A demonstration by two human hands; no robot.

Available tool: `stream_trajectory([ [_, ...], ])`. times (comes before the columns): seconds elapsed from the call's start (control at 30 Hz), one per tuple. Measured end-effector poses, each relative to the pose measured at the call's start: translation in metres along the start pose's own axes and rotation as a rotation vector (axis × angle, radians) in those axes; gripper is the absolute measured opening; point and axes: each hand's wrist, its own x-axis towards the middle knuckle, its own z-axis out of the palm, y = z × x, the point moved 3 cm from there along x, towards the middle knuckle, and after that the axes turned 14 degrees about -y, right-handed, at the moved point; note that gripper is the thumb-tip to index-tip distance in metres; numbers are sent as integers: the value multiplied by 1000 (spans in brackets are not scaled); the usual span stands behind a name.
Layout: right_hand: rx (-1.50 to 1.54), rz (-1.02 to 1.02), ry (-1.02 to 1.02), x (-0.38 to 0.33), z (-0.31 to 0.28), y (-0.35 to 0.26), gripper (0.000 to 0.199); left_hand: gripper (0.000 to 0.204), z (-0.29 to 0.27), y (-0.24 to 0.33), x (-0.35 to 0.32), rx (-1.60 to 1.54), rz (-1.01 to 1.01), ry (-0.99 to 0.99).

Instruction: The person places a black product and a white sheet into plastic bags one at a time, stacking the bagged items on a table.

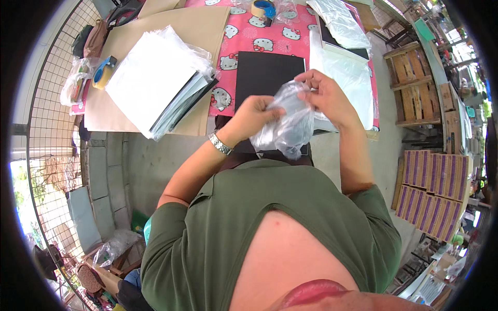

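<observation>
A crumpled clear plastic bag (289, 124) hangs between my two hands, close in front of my body. My left hand (255, 117), with a metal watch on its wrist, pinches the bag's left side. On the bag's upper right, my right hand (324, 97) grips the plastic with thumb and fingers. Behind the bag, a flat black board (264, 72) lies on the table at its near edge, partly covered by the bag and my left hand.
A stack of white sheets and plastic sleeves (155, 75) lies left on brown cardboard (96, 116). Tape rolls (105, 71) sit beside it and at the back. A pink patterned cover (244, 33) spans the table. Plastic-wrapped boards (342, 78) lie right. Stacked boxes (433, 192) stand farther right.
</observation>
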Motion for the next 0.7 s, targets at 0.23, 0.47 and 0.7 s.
stream_trajectory([
  [0.23, 368, -98, 53, 37, 40, 40, 12, 17, -29, -5, -23, -322, 125, 191],
  [0.47, 429, -237, 240, 38, 58, 41, 11, 16, -42, 18, -21, -267, 282, 374],
  [0.7, 78, -234, 361, 52, 26, 45, 12, 27, -31, 7, -21, -95, 187, 380],
])
